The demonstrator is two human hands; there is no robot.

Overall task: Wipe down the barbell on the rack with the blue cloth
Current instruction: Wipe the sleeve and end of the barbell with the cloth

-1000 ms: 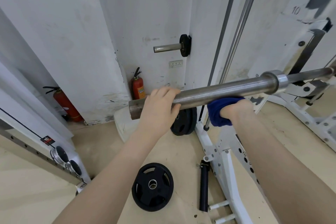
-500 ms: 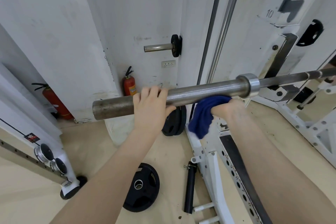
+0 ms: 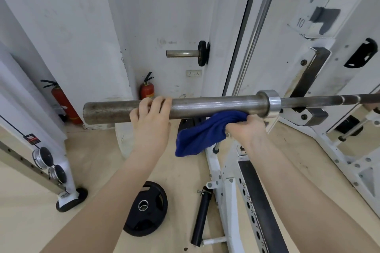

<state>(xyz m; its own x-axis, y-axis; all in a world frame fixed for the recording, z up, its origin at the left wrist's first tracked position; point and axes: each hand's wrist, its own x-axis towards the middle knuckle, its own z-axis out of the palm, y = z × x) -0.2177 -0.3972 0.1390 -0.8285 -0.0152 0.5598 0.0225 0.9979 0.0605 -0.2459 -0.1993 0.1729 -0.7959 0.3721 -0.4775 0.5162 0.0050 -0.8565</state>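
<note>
The long grey steel barbell lies level across the white steel rack, its thick worn sleeve reaching out past the rack's upright, its thinner shaft running off the other way over a black-lined hook.

The left hand comes up from below the barbell on a straight forearm and sits on the sleeve about midway along it, fingers curled over the top of the steel and wrapped round it.

The right hand is just under the barbell, close to the bright collar where sleeve meets shaft, wrist bent slightly up. Its fingers are closed on the bunched royal-blue terry cloth; the cloth's upper fold presses against the underside of the sleeve, and the loose rest hangs down below the barbell, between the two hands.

Beneath the barbell, a black rubber weight plate lies flat on the pale floor.
</note>
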